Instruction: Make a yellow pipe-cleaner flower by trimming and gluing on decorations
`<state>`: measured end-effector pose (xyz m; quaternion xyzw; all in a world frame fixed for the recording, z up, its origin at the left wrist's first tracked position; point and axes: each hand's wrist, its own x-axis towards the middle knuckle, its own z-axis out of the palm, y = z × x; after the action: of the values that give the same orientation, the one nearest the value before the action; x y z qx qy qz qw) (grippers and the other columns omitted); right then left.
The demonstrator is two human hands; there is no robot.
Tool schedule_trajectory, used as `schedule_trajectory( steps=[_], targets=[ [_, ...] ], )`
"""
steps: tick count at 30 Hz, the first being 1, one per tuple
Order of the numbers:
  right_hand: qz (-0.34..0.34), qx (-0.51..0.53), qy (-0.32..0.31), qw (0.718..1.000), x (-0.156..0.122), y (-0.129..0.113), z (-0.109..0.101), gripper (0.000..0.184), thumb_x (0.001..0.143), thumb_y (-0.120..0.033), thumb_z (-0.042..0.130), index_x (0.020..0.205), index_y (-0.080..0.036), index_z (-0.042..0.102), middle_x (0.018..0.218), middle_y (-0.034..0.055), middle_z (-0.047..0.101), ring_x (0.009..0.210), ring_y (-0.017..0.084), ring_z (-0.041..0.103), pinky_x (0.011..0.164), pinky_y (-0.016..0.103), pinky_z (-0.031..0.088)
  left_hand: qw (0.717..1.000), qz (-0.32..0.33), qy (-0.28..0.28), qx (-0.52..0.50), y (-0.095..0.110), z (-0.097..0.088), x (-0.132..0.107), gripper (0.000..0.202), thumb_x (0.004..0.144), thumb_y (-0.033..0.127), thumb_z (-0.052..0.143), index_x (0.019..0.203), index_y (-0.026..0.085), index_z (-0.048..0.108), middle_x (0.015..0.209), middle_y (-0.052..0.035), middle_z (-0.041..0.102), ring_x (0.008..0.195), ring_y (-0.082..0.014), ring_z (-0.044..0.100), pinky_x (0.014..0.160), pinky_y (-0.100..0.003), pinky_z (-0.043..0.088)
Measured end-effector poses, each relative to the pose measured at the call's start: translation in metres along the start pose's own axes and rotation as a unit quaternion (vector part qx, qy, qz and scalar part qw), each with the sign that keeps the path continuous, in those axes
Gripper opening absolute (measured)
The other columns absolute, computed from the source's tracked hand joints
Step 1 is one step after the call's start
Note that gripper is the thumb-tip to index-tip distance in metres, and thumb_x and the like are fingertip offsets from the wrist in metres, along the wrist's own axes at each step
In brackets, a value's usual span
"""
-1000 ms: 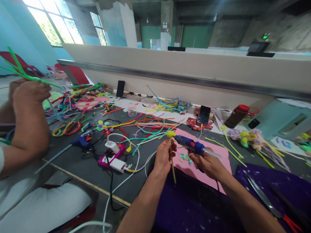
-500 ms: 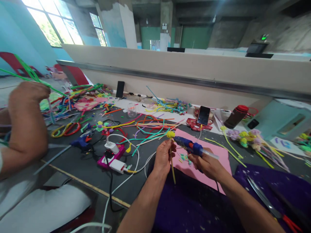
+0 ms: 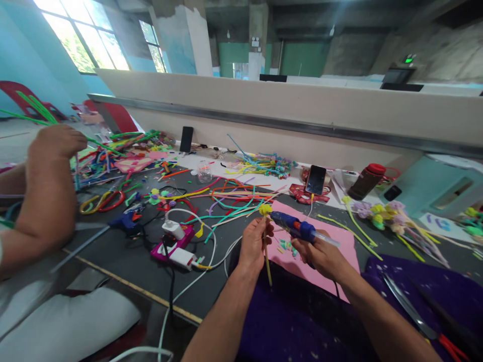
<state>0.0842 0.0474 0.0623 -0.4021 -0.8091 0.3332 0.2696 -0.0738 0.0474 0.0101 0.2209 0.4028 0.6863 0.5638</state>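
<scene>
Yellow fuzzy-headed thin stem [image 3: 268,269] | near upright, pinched in the closed left hand [image 3: 253,245] beside the pink felt sheet [image 3: 339,249] | blue hot-glue gun [image 3: 296,227] clamped in the right hand [image 3: 320,256], long axis slanting up-left, nozzle just right of stem's top, almost touching | co-worker's hand [image 3: 55,143] far left grips green pipe cleaners [image 3: 33,108]

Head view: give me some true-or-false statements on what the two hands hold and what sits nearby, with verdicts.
The left hand holds a thin yellow stem topped by a fuzzy yellow ball. True.
The right hand holds red-handled scissors. False: it grips a blue plastic hot-glue gun.
The glue gun's nozzle points toward the fuzzy yellow ball. True.
The black smartphone lies flat on the pink felt sheet. False: it stands propped up beyond the sheet.
</scene>
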Motion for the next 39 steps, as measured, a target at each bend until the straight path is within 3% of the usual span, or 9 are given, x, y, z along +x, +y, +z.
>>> schedule_trajectory(
  steps=[20, 27, 39],
  targets=[
    [0.003, 0.02, -0.004, 1.0, 0.0, -0.0036, 0.0009, 0.027, 0.08, -0.029, 0.046, 0.055, -0.017, 0.046, 0.045, -0.004, 0.044, 0.042, 0.008, 0.04, 0.041, 0.019, 0.03, 1.0, -0.006, 0.014, -0.009, 0.002, 0.0, -0.0007, 0.027, 0.063, 0.04, 0.068, 0.065, 0.016, 0.055, 0.056, 0.0033, 0.054, 0.048, -0.0067, 0.047, 0.045, -0.019, 0.031],
    [0.006, 0.01, 0.006, 1.0, 0.0005, -0.0024, 0.0, 0.033, 0.083, -0.035, 0.042, 0.055, -0.017, 0.044, 0.045, -0.0034, 0.044, 0.04, 0.008, 0.04, 0.04, 0.019, 0.03, 1.0, -0.004, -0.002, -0.007, -0.0007, -0.0011, 0.0008, 0.027, 0.064, 0.04, 0.067, 0.066, 0.016, 0.056, 0.056, 0.0026, 0.055, 0.047, -0.0061, 0.046, 0.045, -0.019, 0.03],
    [0.008, 0.012, 0.013, 1.0, 0.0014, -0.0022, -0.0005, 0.03, 0.081, -0.031, 0.045, 0.055, -0.017, 0.045, 0.045, -0.0038, 0.044, 0.041, 0.008, 0.041, 0.04, 0.018, 0.031, 1.0, -0.006, 0.002, -0.004, -0.0004, 0.0002, 0.0006, 0.029, 0.061, 0.041, 0.069, 0.065, 0.016, 0.056, 0.055, 0.0025, 0.055, 0.047, -0.0063, 0.046, 0.045, -0.019, 0.03]
  ],
)
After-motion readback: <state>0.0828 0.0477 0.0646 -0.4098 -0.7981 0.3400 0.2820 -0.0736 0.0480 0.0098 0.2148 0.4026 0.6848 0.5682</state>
